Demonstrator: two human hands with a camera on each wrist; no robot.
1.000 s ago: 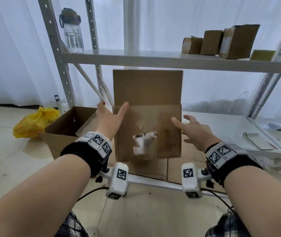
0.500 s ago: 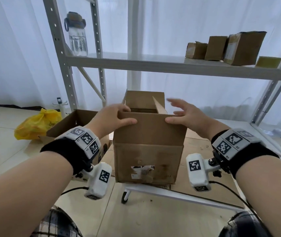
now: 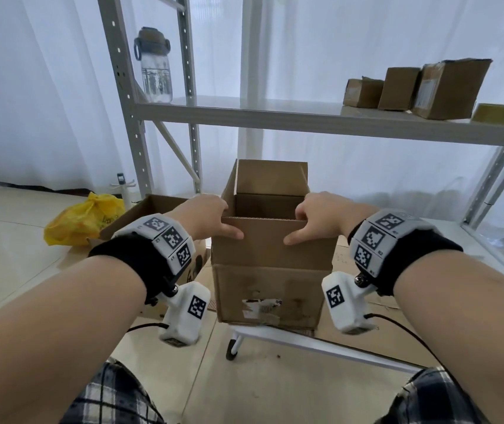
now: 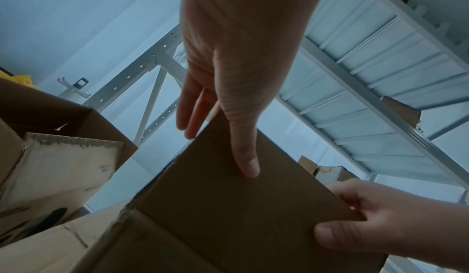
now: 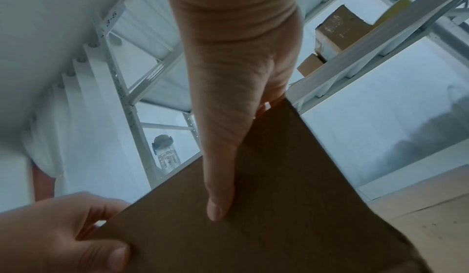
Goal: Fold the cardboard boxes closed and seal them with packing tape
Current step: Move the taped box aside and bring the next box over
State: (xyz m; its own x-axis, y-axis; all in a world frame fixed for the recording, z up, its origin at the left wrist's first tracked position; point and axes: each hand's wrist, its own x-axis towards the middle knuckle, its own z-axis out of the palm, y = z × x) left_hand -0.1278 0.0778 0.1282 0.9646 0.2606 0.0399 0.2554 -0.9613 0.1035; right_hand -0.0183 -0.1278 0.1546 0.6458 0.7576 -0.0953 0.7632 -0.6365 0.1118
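Note:
A brown cardboard box [image 3: 267,293] stands upright on flat cardboard on the low shelf, its top open and its flaps raised. My left hand [image 3: 211,220] grips the left end of the near flap [image 3: 270,241], thumb on the outside, fingers behind it. My right hand [image 3: 318,221] grips the right end of the same flap in the same way. The left wrist view shows my left thumb [image 4: 245,157] pressed on the flap [image 4: 241,217]. The right wrist view shows my right thumb [image 5: 219,197] on the flap [image 5: 279,217]. The far flap [image 3: 272,177] stands upright. A yellowish roll [image 3: 497,113], perhaps tape, lies on the upper shelf.
A second open box [image 3: 152,209] sits to the left, with a yellow plastic bag [image 3: 84,217] beyond it on the floor. The upper shelf [image 3: 275,117] carries a water bottle [image 3: 156,67] and three small boxes [image 3: 416,87]. Metal rack posts [image 3: 125,96] rise at left.
The box went from tilted up toward me to standing upright on the shelf. Both hands moved from its sides onto the near flap and now grip it by the corners.

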